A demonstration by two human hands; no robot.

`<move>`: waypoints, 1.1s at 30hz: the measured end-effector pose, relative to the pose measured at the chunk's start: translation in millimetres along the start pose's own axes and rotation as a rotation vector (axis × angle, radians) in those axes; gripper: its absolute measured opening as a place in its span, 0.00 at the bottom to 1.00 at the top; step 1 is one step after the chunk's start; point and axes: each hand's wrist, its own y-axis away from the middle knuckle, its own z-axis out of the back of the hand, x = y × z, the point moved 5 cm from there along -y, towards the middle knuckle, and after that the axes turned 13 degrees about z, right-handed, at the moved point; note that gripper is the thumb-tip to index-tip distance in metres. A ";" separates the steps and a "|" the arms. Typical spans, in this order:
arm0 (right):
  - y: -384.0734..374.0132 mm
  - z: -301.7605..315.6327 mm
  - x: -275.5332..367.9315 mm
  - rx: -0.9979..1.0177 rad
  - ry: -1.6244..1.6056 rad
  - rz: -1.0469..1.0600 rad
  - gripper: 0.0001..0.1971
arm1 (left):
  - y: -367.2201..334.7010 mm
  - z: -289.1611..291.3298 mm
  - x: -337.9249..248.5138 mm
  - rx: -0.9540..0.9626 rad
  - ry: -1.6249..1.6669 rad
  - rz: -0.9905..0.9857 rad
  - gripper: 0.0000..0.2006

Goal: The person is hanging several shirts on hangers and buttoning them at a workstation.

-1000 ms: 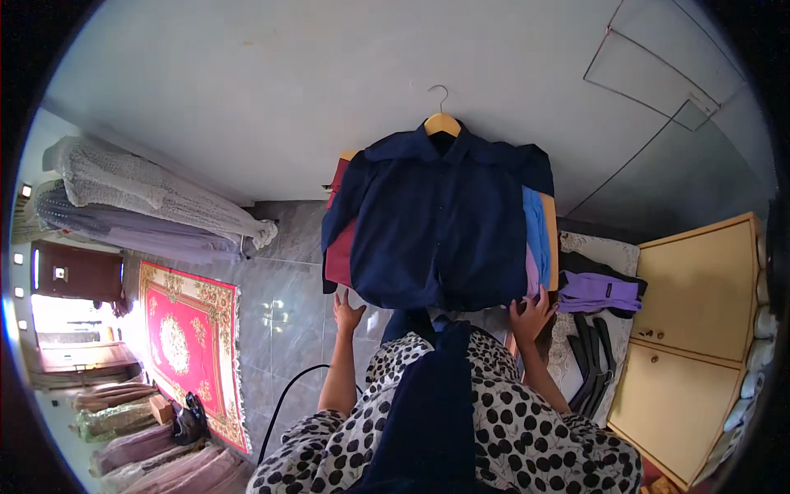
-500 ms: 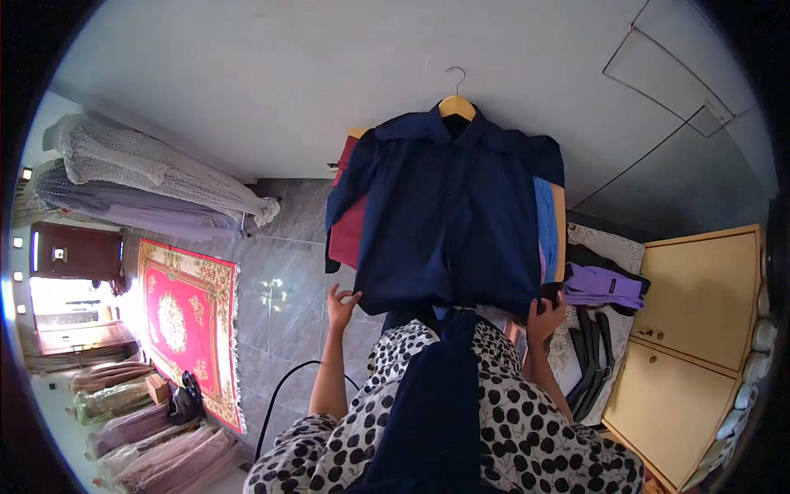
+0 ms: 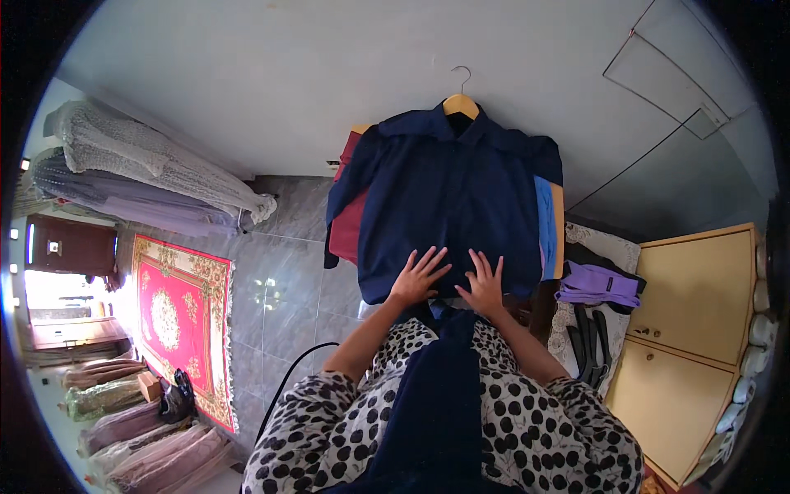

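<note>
A navy button-up shirt [image 3: 448, 198] is spread out in front of me, its collar away from me. From the collar rises a wooden hanger [image 3: 461, 105] with a metal hook. Flat on the shirt's lower front lies my left hand [image 3: 418, 278], fingers spread. My right hand [image 3: 484, 282] rests beside it on the lower front, fingers apart as well. A red garment [image 3: 349, 226] shows from under the left sleeve, and a blue garment [image 3: 544, 226] with an orange-yellow one [image 3: 558, 230] from under the right side.
At right stand a light wood cabinet [image 3: 695, 296], folded purple garments [image 3: 601, 284] and several black hangers [image 3: 586, 342] on a lace cloth. Hanging gowns [image 3: 156, 165] and a red patterned rug [image 3: 177, 321] are at left. A black cable [image 3: 290, 370] curves beside my left arm.
Both hands have left the shirt's lower corners and come inward onto its lower front. My fingers have gone from pinching the hem to lying spread. The shirt stays in place.
</note>
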 end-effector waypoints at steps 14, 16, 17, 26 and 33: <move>4.5 49.4 36.4 0.062 -0.236 0.138 0.09 | 40.0 0.9 1.5 0.140 0.192 -0.274 0.23; 2.0 43.1 35.3 0.136 -0.246 0.180 0.12 | 47.5 -4.9 1.3 0.263 0.226 -0.348 0.23; -0.9 40.6 29.7 0.112 -0.265 0.154 0.12 | 47.9 -6.3 3.9 0.242 0.172 -0.316 0.24; -21.7 18.1 0.9 -0.058 -0.093 -0.056 0.15 | -15.5 8.8 35.2 -0.007 0.129 0.274 0.40; -31.6 -20.3 48.3 0.007 0.192 0.343 0.11 | -12.9 16.2 50.1 -0.040 0.170 0.264 0.38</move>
